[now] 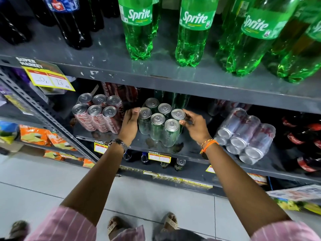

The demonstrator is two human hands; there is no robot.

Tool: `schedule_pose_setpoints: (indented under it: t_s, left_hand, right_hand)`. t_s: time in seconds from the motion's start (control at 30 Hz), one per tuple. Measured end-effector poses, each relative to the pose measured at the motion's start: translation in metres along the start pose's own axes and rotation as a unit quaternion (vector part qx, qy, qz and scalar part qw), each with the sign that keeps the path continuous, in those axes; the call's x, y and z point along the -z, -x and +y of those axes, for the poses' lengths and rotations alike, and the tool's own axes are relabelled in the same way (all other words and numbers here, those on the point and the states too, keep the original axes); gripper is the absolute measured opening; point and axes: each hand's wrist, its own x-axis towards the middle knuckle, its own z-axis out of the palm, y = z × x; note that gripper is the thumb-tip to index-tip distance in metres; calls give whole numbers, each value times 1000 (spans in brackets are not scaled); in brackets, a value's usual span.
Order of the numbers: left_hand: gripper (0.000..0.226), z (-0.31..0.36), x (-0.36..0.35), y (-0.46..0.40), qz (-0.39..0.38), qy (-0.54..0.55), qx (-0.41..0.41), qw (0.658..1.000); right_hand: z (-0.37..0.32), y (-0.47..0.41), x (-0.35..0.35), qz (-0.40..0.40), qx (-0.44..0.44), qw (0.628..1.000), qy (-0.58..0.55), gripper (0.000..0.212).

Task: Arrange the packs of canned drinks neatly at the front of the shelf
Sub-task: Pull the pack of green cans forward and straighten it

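Grey metal shelving unit (173,79) fills the view, several tiers, pale tiled floor (43,180) below. Top tier: big green Sprite bottles (192,32) in a row on the right, dark cola bottles (69,23) on the left. Middle shelf (191,152) carries the canned packs. Silver six-pack (246,136) on the right, shrink-wrapped, lying tipped on its side with can tops facing out toward the front edge, well apart from the others. Red cola six-pack (99,113) on the left, upright, near the front. Green six-pack (160,121) in the middle, upright, wrapped in clear film, standing slightly back from the shelf lip, turned at an angle to the edge. More dark bottles with red labels (305,145) far right, partly in shadow.

Both bare forearms reach in, pink striped sleeves (69,225) at the bottom. Left hand (130,121) sits against the left side of the green pack, fingers loosely curled, thumb near a rear can top; contact looks light, not a firm clasp. Right hand (192,123) is at the right side, fingers half open, fingertips (182,122) touching the rim area of a front-right can. Neither hand is closed around the pack.

Small stuff: metal wristwatch (119,143) on the left wrist, orange thread band (208,145) on the right. Yellow price tag (50,80) hangs from the upper shelf edge, smaller tags on the lower lips.
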Motion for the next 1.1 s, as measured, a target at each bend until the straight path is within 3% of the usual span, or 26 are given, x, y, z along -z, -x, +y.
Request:
schedule_pose_setpoints:
  t_s: [0.13, 0.2, 0.33, 0.43, 0.6, 0.7, 0.9, 1.0, 1.1]
  left_hand:
    - [17, -11, 4, 9, 24, 33, -1, 999]
    - [14, -13, 3, 11, 22, 47, 9, 999]
    - [49, -18, 6, 15, 8, 32, -10, 999]
    - [61, -22, 9, 14, -1, 15, -11, 1000]
    - [72, -26, 12, 8, -23, -16, -20, 999]
    - [62, -6, 16, 19, -34, -24, -32, 999]
    - [51, 26, 3, 46, 29, -199, -174, 964]
    - [39, 48, -21, 60, 31, -165, -228, 959]
    - [32, 64, -59, 74, -36, -138, -247, 959]
  right_hand:
    - [-2, -17, 2, -44, 0, 999, -11, 54]
    - [-3, -21, 3, -57, -3, 998, -17, 53]
    - [-5, -21, 2, -62, -17, 998, -21, 52]
    - [-4, -21, 1, -52, -18, 998, -10, 51]
    - [-3, -22, -1, -40, -23, 999, 8, 48]
    - [-2, -18, -1, -20, -41, 999, 17, 45]
    - [-13, 1, 34, 134, -57, 988, -56, 40]
    - [-10, 17, 66, 234, -59, 967, -88, 35]
    - [-2, 40, 104, 344, -57, 936, -54, 24]
